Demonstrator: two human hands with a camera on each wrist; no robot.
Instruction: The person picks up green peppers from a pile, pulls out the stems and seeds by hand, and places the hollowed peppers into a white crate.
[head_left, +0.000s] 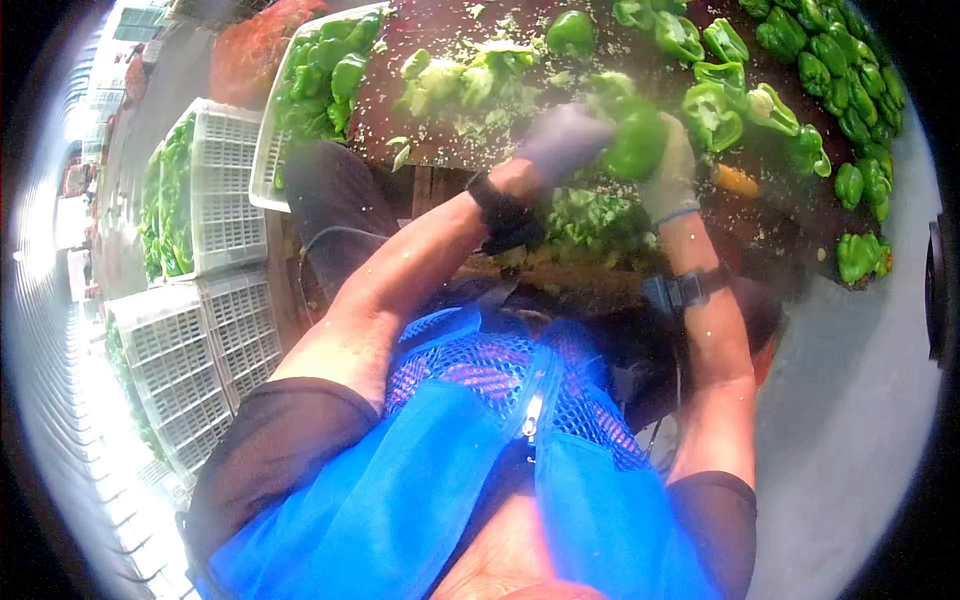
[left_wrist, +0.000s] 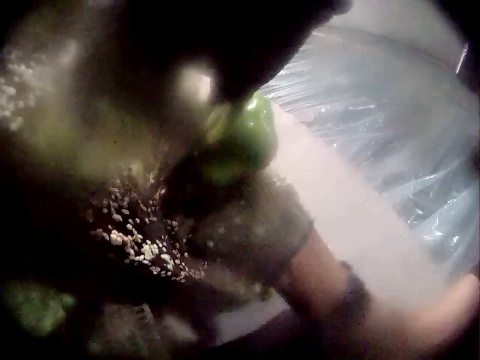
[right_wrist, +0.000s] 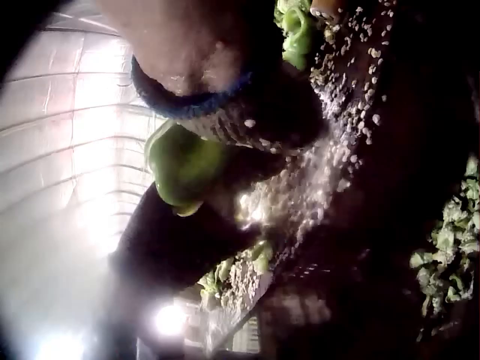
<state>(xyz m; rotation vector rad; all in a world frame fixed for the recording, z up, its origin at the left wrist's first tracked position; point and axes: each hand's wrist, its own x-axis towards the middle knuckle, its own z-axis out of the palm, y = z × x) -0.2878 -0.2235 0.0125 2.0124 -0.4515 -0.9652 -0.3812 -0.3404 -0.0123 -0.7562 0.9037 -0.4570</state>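
Observation:
A green pepper [head_left: 636,140] is between the two gloved hands above the front edge of the work surface. The right hand [head_left: 674,170] grips it from its right side; in the left wrist view, the pepper [left_wrist: 255,136] rises from the right hand's glove [left_wrist: 255,225]. Against or close to the pepper's left side is the left hand [head_left: 562,142], blurred, its finger shape unclear. The right wrist view has the pepper [right_wrist: 184,166] between the right glove [right_wrist: 262,120] and the dark left hand [right_wrist: 176,236]. Whether the left fingers pinch anything is hidden.
Opened peppers [head_left: 712,115] and an orange-yellow object [head_left: 736,181] lie right of the hands, whole peppers [head_left: 835,70] farther right. Seeds and pale green scraps [head_left: 465,80] cover the surface [head_left: 410,30]. Chopped green pieces [head_left: 597,218] sit below the hands. White crates [head_left: 230,140] stand left.

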